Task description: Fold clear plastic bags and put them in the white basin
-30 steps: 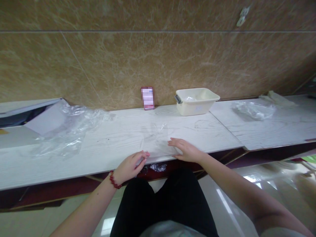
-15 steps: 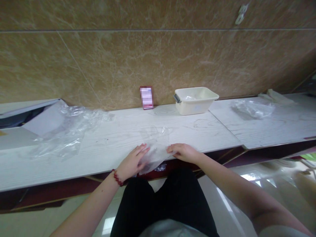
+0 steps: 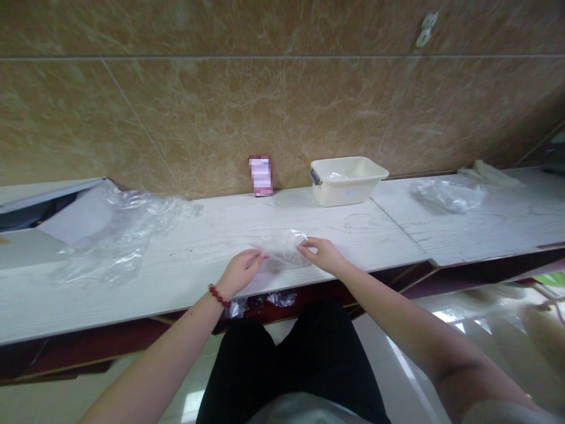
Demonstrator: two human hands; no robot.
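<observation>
Clear, thin, filmy plastic piece (image 3: 282, 250) lies low over the front of the white wood-grained counter (image 3: 212, 229), between the two hands; its outline fades into the pale surface, so whether it is a bag or a sheet is hard to tell. The left hand (image 3: 241, 272), with a red beaded bracelet (image 3: 219, 295), has thumb and fingertips pinched on its left edge; the right hand (image 3: 324, 254) pinches its right edge. Beyond stands a cream rectangular plastic bin (image 3: 346, 194), its near wall hiding part of something clear inside. A small upright red-bordered panel (image 3: 261, 175) against the brown marbled wall (image 3: 229, 118) is pixelated past reading. At left, crumpled clear plastic wrapping (image 3: 128, 241) overlaps an open white box (image 3: 79, 221), cut off by the frame.
</observation>
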